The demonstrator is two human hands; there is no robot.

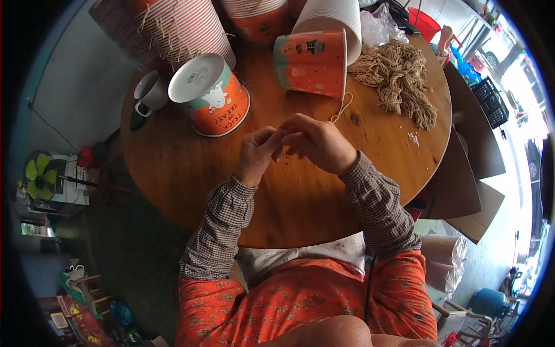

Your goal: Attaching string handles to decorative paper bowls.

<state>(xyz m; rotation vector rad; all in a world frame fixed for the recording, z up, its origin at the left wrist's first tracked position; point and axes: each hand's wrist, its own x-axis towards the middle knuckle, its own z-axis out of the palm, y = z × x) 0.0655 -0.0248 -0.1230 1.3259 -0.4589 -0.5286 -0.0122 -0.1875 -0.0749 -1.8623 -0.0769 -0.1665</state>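
Note:
My left hand (257, 155) and my right hand (315, 141) meet over the middle of a round wooden table (173, 162), fingertips pinched together on a thin beige string (342, 109). The string runs up from my right hand to the rim of an orange paper bucket (309, 62) lying on its side. A second orange bucket (214, 95) with a white inside lies tipped over just left of my hands. What lies between my fingertips is hidden.
A pile of beige cord pieces (399, 78) lies at the table's right. Stacks of striped and white paper buckets (173, 26) line the far edge. A white mug (151, 91) stands at the left. Cardboard (468, 191) leans right of the table; a small fan (39, 173) sits on the floor left.

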